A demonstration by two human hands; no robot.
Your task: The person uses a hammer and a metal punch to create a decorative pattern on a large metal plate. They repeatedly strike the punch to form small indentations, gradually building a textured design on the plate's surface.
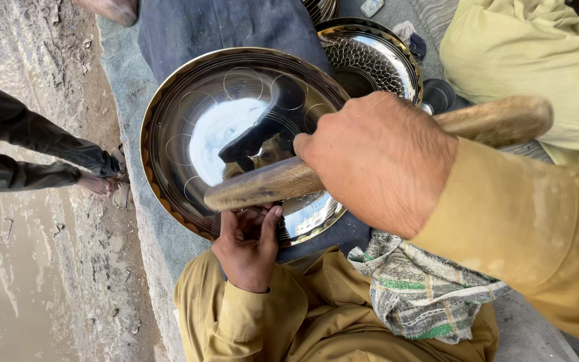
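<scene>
No clear labels, signs or screens, small pale packet-like object (371, 7) at top edge

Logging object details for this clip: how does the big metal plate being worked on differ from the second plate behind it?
The big plate is mostly smooth and mirror-like with faint engraved circles; the second plate is covered in a dense scale-like pattern. The big plate is held at its rim by the left hand, under the wooden stick in the right hand; the second lies untouched, partly hidden. Both are round and shiny.
</scene>
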